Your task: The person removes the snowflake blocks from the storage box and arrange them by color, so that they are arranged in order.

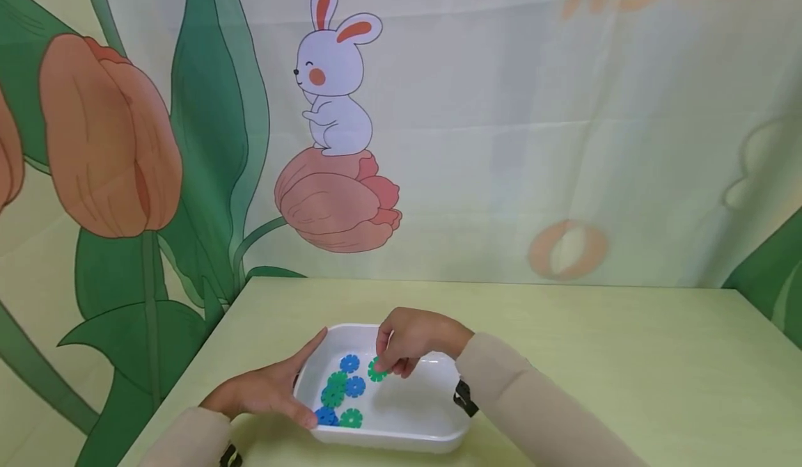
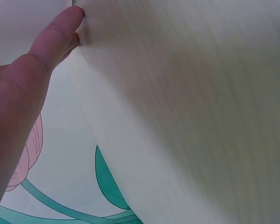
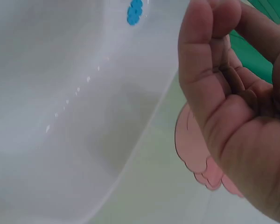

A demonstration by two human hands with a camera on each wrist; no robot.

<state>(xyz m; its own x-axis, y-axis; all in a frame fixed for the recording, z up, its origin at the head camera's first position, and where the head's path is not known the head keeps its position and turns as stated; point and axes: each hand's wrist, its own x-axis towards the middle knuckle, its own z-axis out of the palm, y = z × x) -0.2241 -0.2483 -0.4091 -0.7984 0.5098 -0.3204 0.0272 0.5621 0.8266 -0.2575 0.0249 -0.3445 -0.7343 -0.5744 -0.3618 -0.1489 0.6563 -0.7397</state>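
A white tray (image 1: 401,440) stands on the table with blue and green notched plastic discs lying in its left part. My left hand (image 1: 266,387) spans the tray's left end, thumb on the near rim and straight fingers reaching the far corner. Over the tray, my right hand (image 1: 407,342) pinches a green notched disc (image 1: 377,369) between thumb and fingertips. A blue disc (image 1: 349,363) lies just left of it. Another blue disc (image 1: 355,386) rests beside overlapping green discs (image 1: 333,392). In the right wrist view, the pinched disc is hidden.
At the near-left corner of the tray are a blue disc (image 1: 326,416) and a green disc (image 1: 351,418). The pale table (image 1: 595,369) extends to the right. Behind it hangs a curtain (image 1: 476,140) printed with tulips and a rabbit.
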